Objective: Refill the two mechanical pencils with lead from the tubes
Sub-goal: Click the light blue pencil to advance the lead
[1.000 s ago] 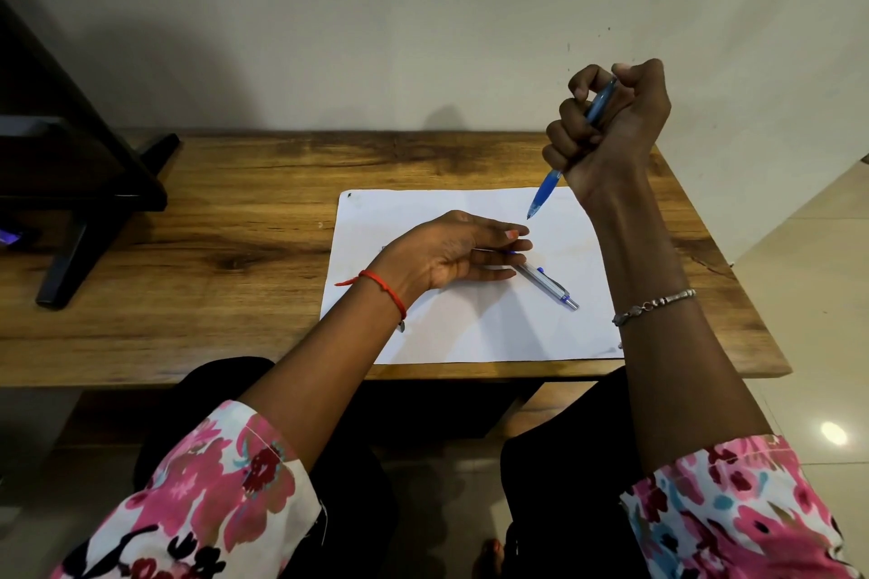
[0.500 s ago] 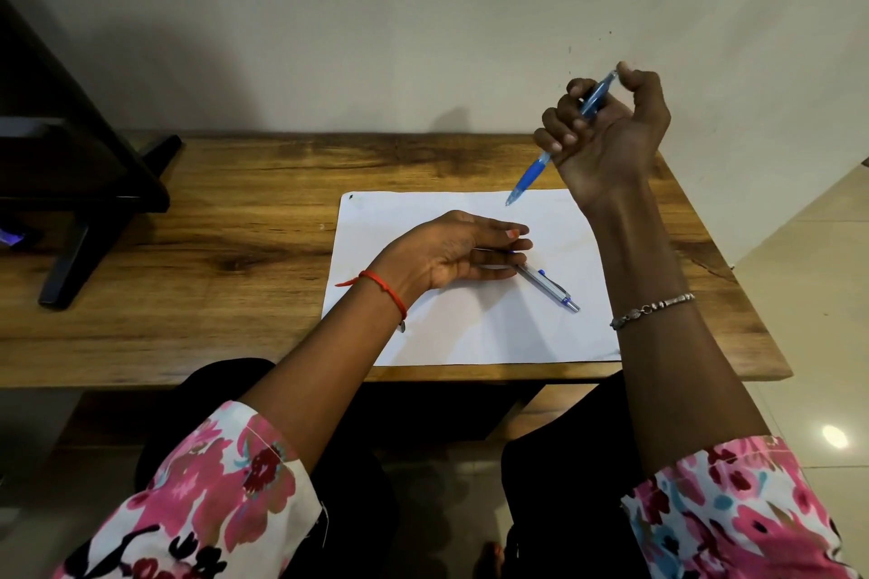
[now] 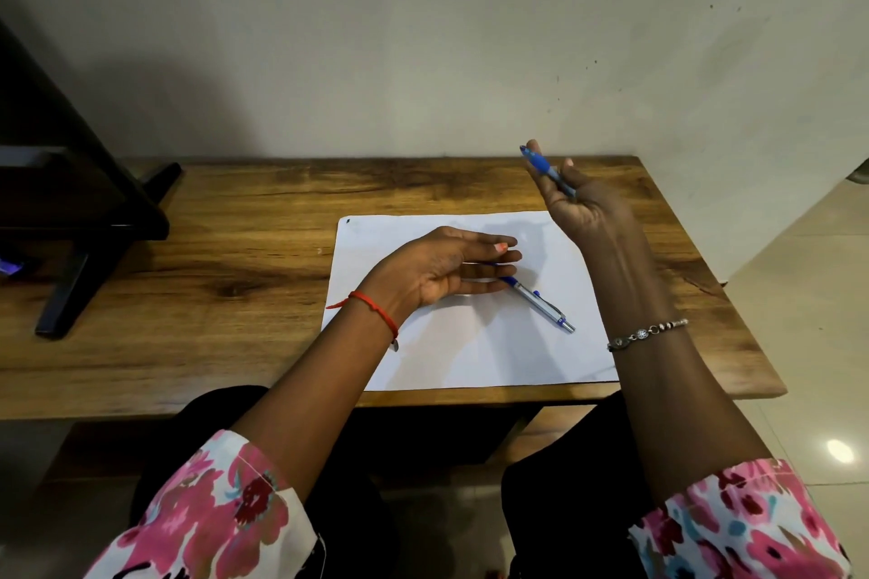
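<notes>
The right hand (image 3: 580,207) pinches 1 blue pencil (image 3: 548,169) aloft, grip end up, perhaps to check its tip. The left hand (image 3: 446,266) rests slack-fingered on the paper (image 3: 470,353), seemingly steadying the 2nd pencil (image 3: 541,302). Lead tubes unseen.

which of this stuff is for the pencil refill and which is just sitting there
For the job:
- blue mechanical pencil, held up in the right hand
- silver mechanical pencil, one end under the left hand
- no lead tubes in view

Just there:
- white paper sheet under the silver pencil
- black stand
- wooden table
</notes>
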The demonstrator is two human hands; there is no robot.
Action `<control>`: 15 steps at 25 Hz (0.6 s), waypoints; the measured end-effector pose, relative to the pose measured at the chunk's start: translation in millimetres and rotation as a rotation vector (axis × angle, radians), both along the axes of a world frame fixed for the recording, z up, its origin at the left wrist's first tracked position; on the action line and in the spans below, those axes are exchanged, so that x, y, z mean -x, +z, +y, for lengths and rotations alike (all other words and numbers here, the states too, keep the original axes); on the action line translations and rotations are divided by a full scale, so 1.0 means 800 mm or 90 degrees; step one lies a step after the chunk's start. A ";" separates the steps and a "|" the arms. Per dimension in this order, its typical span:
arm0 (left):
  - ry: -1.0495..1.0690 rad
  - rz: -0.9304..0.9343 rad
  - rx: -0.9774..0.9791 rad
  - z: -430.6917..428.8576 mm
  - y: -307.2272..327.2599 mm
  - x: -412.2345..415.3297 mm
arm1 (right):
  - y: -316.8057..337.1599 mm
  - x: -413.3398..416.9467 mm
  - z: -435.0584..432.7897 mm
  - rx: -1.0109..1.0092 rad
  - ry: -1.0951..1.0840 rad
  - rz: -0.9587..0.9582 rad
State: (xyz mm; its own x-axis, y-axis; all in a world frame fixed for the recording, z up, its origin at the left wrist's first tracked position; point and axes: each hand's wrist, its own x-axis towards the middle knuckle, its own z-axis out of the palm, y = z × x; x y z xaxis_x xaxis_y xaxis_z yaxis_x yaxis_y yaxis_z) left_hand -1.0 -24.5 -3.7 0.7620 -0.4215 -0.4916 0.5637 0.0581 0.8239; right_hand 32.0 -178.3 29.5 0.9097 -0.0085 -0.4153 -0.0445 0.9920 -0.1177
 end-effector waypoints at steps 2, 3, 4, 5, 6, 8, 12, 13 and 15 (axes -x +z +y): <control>0.008 0.002 0.006 0.002 0.002 -0.001 | -0.004 0.001 -0.004 0.010 -0.021 0.033; 0.011 0.003 0.008 0.002 0.002 -0.002 | -0.006 0.001 -0.005 0.013 -0.026 0.041; 0.012 0.004 0.007 0.001 0.003 -0.001 | -0.008 -0.001 -0.007 0.011 -0.029 0.051; 0.012 0.005 0.006 0.001 0.004 -0.001 | -0.008 -0.001 -0.007 0.006 -0.034 0.054; 0.010 0.005 0.004 0.001 0.004 0.000 | -0.009 -0.002 -0.007 0.011 -0.039 0.060; 0.008 0.005 0.001 0.000 0.005 0.001 | -0.010 -0.001 -0.005 0.037 -0.047 0.038; 0.018 0.011 -0.006 0.000 0.006 0.000 | -0.001 0.000 0.006 0.427 -0.061 -0.117; 0.017 0.013 -0.008 0.000 0.006 0.000 | 0.001 0.000 0.010 0.575 -0.066 -0.164; 0.015 0.012 -0.015 -0.001 0.006 0.000 | 0.003 0.002 0.019 0.768 -0.059 -0.247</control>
State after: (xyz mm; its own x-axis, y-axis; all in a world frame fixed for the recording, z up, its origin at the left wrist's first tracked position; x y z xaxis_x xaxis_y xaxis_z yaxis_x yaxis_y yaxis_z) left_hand -1.1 -25.3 1.4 0.7625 -0.3911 -0.5154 0.5775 0.0522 0.8147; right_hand 30.1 -163.5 32.1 0.9452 -0.2632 0.1932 0.2589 0.2440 -0.9346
